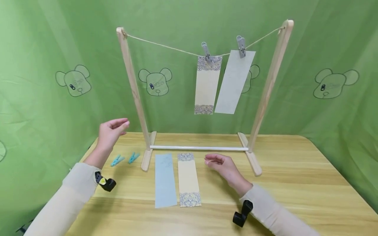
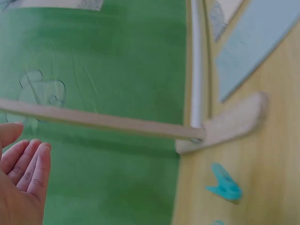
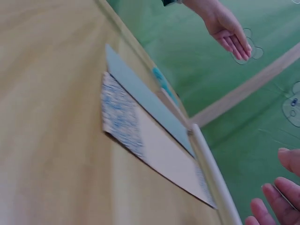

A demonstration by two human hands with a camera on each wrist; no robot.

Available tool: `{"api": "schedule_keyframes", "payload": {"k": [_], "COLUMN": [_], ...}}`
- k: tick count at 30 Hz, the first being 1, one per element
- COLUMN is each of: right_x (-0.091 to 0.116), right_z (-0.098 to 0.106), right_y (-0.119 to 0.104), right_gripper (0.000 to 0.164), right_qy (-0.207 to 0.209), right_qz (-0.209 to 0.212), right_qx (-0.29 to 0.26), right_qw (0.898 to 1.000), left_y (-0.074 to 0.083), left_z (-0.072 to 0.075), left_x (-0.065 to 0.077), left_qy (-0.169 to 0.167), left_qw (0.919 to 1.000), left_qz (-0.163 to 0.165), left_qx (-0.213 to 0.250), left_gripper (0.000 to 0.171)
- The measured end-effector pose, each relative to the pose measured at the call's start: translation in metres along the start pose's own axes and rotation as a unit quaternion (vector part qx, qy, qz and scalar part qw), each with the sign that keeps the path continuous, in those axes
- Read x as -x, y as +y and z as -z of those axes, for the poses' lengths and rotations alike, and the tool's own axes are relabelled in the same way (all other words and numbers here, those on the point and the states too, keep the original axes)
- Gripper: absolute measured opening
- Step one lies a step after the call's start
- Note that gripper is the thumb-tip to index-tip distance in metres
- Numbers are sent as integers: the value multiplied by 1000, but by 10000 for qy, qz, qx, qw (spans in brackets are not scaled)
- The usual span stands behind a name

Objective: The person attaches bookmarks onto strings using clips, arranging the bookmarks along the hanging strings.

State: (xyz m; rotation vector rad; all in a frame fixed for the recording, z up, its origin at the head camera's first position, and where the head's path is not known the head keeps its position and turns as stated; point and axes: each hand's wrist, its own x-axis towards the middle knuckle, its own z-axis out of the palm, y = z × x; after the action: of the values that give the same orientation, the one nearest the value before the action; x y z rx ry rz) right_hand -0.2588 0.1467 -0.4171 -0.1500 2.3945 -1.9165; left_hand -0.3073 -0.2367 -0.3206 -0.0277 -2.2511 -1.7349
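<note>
My left hand [image 1: 111, 132] is raised over the table's left side, fingers relaxed and holding nothing. Below it lie two teal clothespins [image 1: 117, 160]. My right hand [image 1: 225, 167] hovers right of the paper strips, its fingers loosely bent with nothing in them. Side by side on the table lie a plain light-blue paper strip [image 1: 165, 180] and a cream strip with patterned ends [image 1: 188, 178]. On the string [image 1: 165, 46] hang another patterned cream strip [image 1: 206, 87] under a grey clothespin [image 1: 206, 52] and a pale plain strip [image 1: 234, 83] under a second grey clothespin [image 1: 241, 46].
A wooden frame holds the string between its left post [image 1: 133, 88] and right post [image 1: 270, 87]. A white rod [image 1: 198, 148] joins their feet low over the wooden table [image 1: 295, 190]. Behind hangs a green curtain [image 1: 183, 19] printed with bear faces.
</note>
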Motion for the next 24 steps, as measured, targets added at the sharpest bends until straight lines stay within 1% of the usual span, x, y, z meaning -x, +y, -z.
{"api": "schedule_keyframes", "payload": {"k": [2,6,9,12,15,18,22,24], "right_x": [3,8,10,12,15,19,22,24], "right_z": [-5,-14,-20,-26,-32,-38,-46,-49], "right_y": [4,13,17,21,24,26,27,29], "right_gripper": [41,42,41,42,44,46,50,52], "right_qy": [-82,-273,-252,-187,-109,13,66,78], "right_qz": [-72,-165,-210,-276,-281,-244,-169,-159], "right_qx": [-36,-88,-85,-77,-80,-61,-84,-54], "right_qw": [9999,9995,9994,9994,9995,9997,9998,9998], "left_y": [-11,-36,-55,-72,-86,-97,-110,-115], "left_z": [4,14,21,27,32,35,36,36], "left_x": [3,10,15,17,18,19,21,21], "left_qy": [12,-79,-213,-309,-346,-279,-6,50], "left_qw": [10000,9999,9989,9967,9943,9928,9924,9915], "left_qz": [41,154,411,751,1005,1139,1229,1295], "left_qx": [45,-3,22,5,-133,-226,-61,-47], "left_gripper": [44,46,50,54,54,51,52,52]}}
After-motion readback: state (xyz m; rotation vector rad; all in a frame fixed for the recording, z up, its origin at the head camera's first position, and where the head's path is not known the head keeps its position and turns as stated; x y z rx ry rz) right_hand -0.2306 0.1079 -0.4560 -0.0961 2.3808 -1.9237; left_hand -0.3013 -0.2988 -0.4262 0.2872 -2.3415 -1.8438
